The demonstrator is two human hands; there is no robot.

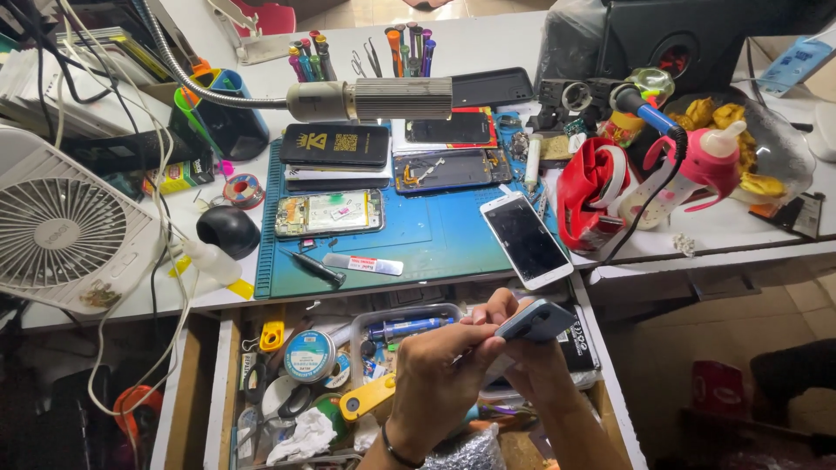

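Observation:
Both my hands are raised over the open drawer [228, 374] and grip one grey phone [535, 320], seen edge-on and tilted. My left hand [435, 374] pinches its left end, with the fingertips close to its edge. My right hand [535, 370] holds it from beneath and behind. On the blue work mat [435, 239] lie a white-framed phone with a dark screen [527, 239], an opened phone body with its insides showing [329, 213] and another opened phone [448, 170].
A white fan [61, 231] stands at the left. A gooseneck lamp [374, 98] hangs over the mat. Screwdrivers [409, 48] stand at the back. A soldering iron [649, 113], red tape roll [601, 187] and pink-capped bottle [697, 170] crowd the right. The drawer holds tape rolls and tools.

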